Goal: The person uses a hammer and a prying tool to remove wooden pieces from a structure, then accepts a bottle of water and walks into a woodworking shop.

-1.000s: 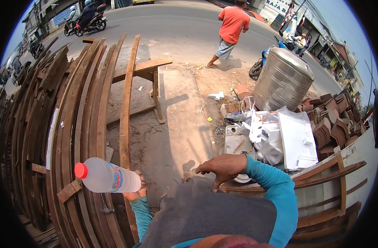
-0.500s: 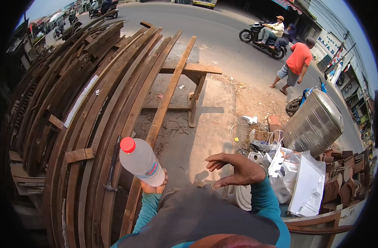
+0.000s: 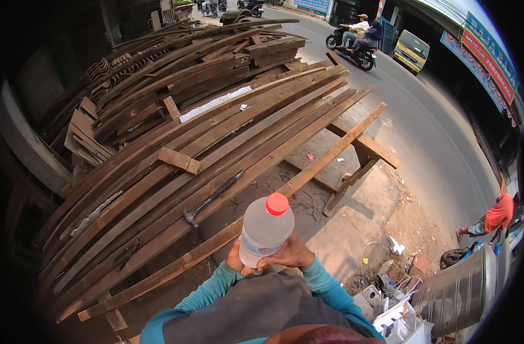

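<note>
A large clear plastic bottle (image 3: pixel 266 234) with a red cap and a blue label stands upright in front of my body. My left hand (image 3: pixel 236 259) is wrapped round its lower left side. From the right, my right hand (image 3: pixel 291 252) grips the bottle's base, its thumb across the front. The bottle partly hides the fingers of both hands. Beyond my left hand, a hammer (image 3: pixel 213 196) with a dark handle lies on the long wooden beams (image 3: pixel 176 186). A dark tool like pliers (image 3: pixel 129 254) rests on the beams farther left.
More stacked timber (image 3: pixel 216 74) fills the far left. A wooden trestle (image 3: pixel 362 146) supports the beam ends. At lower right are white scrap pieces (image 3: pixel 396 321) and a dented metal tank (image 3: pixel 459 292). A motorbike (image 3: pixel 353 54) with two riders, a yellow truck (image 3: pixel 411 51) and a person in red (image 3: pixel 497 213) are on the road.
My right hand has come in from the right and now holds the bottle with the left. The view has turned left, toward the timber. The person in red now appears at the far right.
</note>
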`<act>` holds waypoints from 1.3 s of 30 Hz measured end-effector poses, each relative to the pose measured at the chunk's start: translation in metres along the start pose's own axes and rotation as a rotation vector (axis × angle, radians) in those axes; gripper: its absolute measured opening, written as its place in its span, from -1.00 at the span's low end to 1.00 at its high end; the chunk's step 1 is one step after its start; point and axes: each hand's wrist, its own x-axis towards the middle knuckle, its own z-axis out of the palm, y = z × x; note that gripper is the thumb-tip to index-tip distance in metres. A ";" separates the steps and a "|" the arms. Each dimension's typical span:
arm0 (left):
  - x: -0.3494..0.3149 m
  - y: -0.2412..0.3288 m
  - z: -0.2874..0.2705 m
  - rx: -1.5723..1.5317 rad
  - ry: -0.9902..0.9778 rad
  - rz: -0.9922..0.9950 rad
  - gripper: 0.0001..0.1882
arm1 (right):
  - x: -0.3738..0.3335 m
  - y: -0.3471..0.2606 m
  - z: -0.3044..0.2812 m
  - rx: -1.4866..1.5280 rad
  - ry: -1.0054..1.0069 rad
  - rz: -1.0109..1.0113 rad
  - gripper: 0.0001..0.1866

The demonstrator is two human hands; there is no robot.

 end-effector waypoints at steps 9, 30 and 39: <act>-0.013 -0.045 0.028 0.054 -0.100 -0.001 -0.01 | -0.014 -0.005 -0.011 0.429 0.025 0.063 -0.18; -0.164 -0.161 0.010 0.172 0.845 0.584 -0.03 | -0.037 -0.008 0.053 0.631 -0.155 0.195 -0.39; -0.334 -0.195 -0.017 0.037 1.181 0.817 -0.17 | -0.028 -0.002 0.199 0.826 -0.362 0.323 -0.32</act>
